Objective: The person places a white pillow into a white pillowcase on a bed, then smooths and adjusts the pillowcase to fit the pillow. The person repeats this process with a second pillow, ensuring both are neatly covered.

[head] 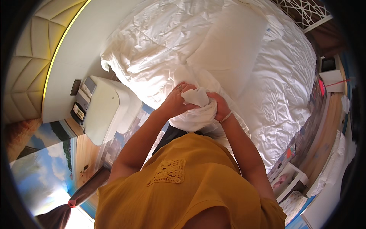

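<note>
Bunched white fabric [197, 118], perhaps a pillowcase or a cover, is held up close to my body over the near edge of the bed. My left hand [178, 100], with a ring on one finger, grips it from the left, and a crumpled end stands up between my hands. My right hand [219, 106] grips the same fabric from the right, a bracelet at the wrist. Just beyond, a large white pillow [231, 48] lies on a rumpled white duvet [283, 108]. Fingertips under the folds are partly hidden.
Left of the bed stands a white bedside table [104, 106] with a telephone [78, 112] at its far left edge. A padded headboard panel [31, 65] runs along the left. On the right are a patterned floor, a white shelf unit [291, 180] and a small white cabinet [331, 78].
</note>
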`<state>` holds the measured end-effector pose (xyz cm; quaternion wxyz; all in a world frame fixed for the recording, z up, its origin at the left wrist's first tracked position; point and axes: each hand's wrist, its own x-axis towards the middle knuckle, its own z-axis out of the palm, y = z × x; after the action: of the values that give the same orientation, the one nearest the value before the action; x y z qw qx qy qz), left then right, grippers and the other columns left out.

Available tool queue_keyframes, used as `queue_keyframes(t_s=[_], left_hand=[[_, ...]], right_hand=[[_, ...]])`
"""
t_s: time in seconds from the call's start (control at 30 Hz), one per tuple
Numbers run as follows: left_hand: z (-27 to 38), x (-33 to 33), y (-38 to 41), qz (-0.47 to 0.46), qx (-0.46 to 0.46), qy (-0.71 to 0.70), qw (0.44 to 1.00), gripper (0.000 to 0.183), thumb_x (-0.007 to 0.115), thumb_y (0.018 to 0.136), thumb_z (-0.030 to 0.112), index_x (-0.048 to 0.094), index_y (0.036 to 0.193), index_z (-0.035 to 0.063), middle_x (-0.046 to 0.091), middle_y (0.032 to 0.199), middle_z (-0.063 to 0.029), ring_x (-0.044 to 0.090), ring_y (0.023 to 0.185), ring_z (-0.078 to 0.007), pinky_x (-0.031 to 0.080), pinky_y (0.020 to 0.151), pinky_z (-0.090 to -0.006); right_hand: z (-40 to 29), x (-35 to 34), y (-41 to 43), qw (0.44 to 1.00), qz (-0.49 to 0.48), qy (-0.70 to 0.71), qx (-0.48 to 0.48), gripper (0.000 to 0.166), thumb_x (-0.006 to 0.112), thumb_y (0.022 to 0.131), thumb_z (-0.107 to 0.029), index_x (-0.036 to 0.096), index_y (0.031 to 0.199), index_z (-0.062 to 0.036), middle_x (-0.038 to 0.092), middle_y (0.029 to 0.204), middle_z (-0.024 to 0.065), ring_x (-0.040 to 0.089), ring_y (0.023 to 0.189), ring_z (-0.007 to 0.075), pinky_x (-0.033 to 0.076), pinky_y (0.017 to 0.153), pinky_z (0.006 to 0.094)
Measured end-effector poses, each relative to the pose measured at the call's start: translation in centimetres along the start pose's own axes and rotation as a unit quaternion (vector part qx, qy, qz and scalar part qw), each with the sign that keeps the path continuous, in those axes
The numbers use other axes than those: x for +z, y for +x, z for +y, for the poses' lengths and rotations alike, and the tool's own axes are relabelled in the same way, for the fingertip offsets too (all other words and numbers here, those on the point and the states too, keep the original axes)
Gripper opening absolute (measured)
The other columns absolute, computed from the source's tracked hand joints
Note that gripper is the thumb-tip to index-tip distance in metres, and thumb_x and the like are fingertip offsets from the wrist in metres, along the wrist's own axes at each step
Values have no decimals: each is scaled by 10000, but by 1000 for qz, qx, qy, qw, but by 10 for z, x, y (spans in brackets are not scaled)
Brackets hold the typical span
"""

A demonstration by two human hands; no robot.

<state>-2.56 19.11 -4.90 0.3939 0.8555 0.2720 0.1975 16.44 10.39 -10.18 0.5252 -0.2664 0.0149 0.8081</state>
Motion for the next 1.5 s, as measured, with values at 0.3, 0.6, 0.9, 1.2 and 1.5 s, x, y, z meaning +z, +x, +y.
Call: queue_keyframes(t_s=[0.3,0.6,0.9,1.2,1.5], left_hand=[[3,-2,21,14,-26,62,998,397,804,666,111,648,1026,46,677,1035,-120,640,976,-304,505,865,-376],[36,22,40,106,-69,-90,988,280,744,750,74,678,1012,4,701,953,-105,663,851,-205,520,765,-314],[82,37,55,147,-237,-350,894,174,732,785,78,697,934,-5,688,866,-25,618,733,-94,494,644,-236],[186,49,83,25,-178,-546,818,254,694,785,37,648,1031,-5,676,958,-72,643,844,-163,519,736,-283],[212,36,130,-58,-30,-652,755,475,540,805,177,475,1248,18,580,1147,-113,556,1069,-231,461,912,-361]], right_hand=[[-15,13,15,943,254,-162,-142,505,729,801,-335,610,1127,32,657,1064,105,637,914,202,511,801,323],[-23,-86,-7,718,441,-500,-198,635,723,761,-491,647,967,105,674,918,224,648,847,291,508,755,346],[-9,-88,-72,701,402,-517,-282,533,647,827,-502,679,859,29,667,708,184,654,681,312,495,638,394],[-23,-7,-200,712,524,-281,-373,375,761,802,-323,616,668,-4,524,563,-15,434,471,86,379,467,268],[-11,108,-268,534,473,-261,-650,192,685,871,-87,671,999,55,678,851,41,595,733,67,463,631,240]])
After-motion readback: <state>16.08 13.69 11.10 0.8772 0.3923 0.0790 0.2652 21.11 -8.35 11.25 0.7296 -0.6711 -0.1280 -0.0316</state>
